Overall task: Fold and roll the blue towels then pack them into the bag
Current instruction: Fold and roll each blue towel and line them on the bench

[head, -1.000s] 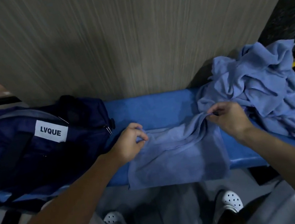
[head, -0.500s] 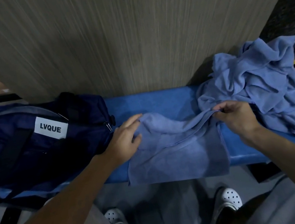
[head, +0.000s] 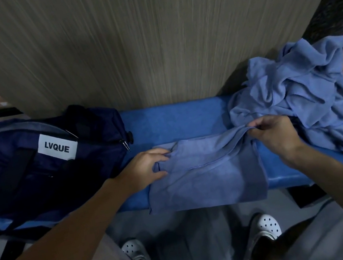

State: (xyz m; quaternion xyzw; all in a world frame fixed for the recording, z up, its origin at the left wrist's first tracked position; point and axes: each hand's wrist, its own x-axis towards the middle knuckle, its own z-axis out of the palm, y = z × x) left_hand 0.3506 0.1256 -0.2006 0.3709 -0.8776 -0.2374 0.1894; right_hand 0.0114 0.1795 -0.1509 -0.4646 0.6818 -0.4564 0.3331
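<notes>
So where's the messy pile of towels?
In the head view, the pile of towels sits at the right end of the blue bench, just behind the right hand, opposite the bag.

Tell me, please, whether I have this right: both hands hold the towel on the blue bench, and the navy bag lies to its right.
Not quite: in the head view the navy bag lies to the left of the towel. The left hand and right hand do hold it on the blue bench.

Left hand [head: 148, 170], right hand [head: 279, 133], fingers [head: 260, 123] in pinch.
</notes>
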